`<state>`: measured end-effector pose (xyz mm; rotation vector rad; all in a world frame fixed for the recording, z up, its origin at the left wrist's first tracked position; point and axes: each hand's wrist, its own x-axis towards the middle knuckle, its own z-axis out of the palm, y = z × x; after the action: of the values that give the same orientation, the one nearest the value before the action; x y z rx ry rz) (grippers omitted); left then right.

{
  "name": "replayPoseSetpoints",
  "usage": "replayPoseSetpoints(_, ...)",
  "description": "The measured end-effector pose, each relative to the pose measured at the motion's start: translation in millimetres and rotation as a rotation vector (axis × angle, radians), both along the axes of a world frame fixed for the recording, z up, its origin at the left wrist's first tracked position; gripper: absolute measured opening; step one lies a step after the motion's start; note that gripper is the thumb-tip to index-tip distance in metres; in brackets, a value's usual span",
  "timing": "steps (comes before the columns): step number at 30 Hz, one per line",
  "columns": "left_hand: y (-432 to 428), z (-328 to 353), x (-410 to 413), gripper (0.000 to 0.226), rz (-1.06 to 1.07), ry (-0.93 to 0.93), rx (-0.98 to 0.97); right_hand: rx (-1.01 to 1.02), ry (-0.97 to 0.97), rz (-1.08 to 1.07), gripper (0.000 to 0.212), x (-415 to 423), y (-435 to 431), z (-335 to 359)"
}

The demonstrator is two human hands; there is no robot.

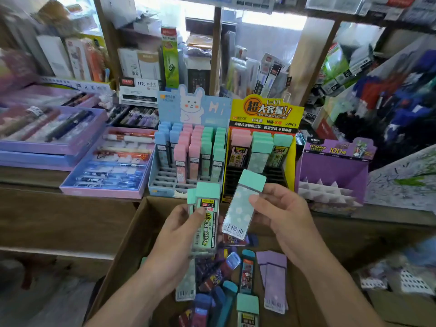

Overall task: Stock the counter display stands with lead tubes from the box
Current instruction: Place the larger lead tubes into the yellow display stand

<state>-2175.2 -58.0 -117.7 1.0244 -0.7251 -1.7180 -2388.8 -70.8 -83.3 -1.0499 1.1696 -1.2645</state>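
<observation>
Each hand has its grip pinching one lead tube: the right hand point(280, 208) presses thumb and fingers on the long edges of a mint-capped tube point(243, 204) turned barcode side up, and the left hand point(179, 225) curls round a labelled tube point(205, 223), thumb on its printed face. What looks like a second mint cap shows just behind it, though I cannot tell if that is another tube in the same grip. Both hands hover above the open cardboard box point(132, 232), which sits against the near edge of the wooden worktop point(59, 215). Along that worktop three display stands stand side by side: a blue stand point(195, 107) with a rabbit header, a yellow stand point(266, 109) and a purple stand point(330, 171). The purple one shows only bare dividers. The yellow stand carries pink and mint tubes in its back rows, and its dark front slots point(236, 182) are unfilled. The label in the left hand seems to match the yellow header, so that stand is likely the target. The right hand's tube lies tilted, its cap up and away toward those front slots and its barcode end down toward the box. It is just in front of the yellow stand, nearer than the left hand's tube, which stands close to upright before the blue stand's corner. To seat it, the tube will probably need turning upright, barcode end down, then lowering. Loose tubes point(247, 274) with mint, purple and dark caps lie jumbled on the box floor.
</observation>
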Motion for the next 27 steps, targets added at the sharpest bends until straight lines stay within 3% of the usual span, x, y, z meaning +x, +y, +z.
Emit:
replayPoseSetpoints(5, 0.1, -4.3, 2.5, 0.039, 0.098, -0.027, 0.005, -0.022, -0.027, -0.109, 0.017, -2.9, -7.5, 0.0)
replayPoseSetpoints(9, -1.7, -6.8, 2.8, 0.022, 0.109, 0.019, 0.005, -0.096, 0.046, -0.199, 0.022, -12.2, -13.6, 5.2)
replayPoseSetpoints(12, -3.1, -12.1, 1.6, 0.032, 0.137, 0.026, 0.030, -0.143, 0.087, -0.295, 0.023, -23.4, -26.2, 12.9)
replayPoseSetpoints(15, -3.7, -12.7, 0.4, 0.036, 0.154, 0.034, 0.028, -0.233, 0.218, -0.385, 0.015, -34.6, -42.0, 21.3)
replayPoseSetpoints(21, -3.4, -13.2, 1.9, 0.036, 0.158, 0.053, 0.036, -0.382, 0.581, -0.412, 0.022, -42.9, -65.1, 20.8)
replayPoseSetpoints(27, -3.0, -14.9, 2.0, 0.033, 0.165, 0.047, 0.048, -0.375, 0.576, -0.399, 0.020, -44.2, -79.2, 12.2)
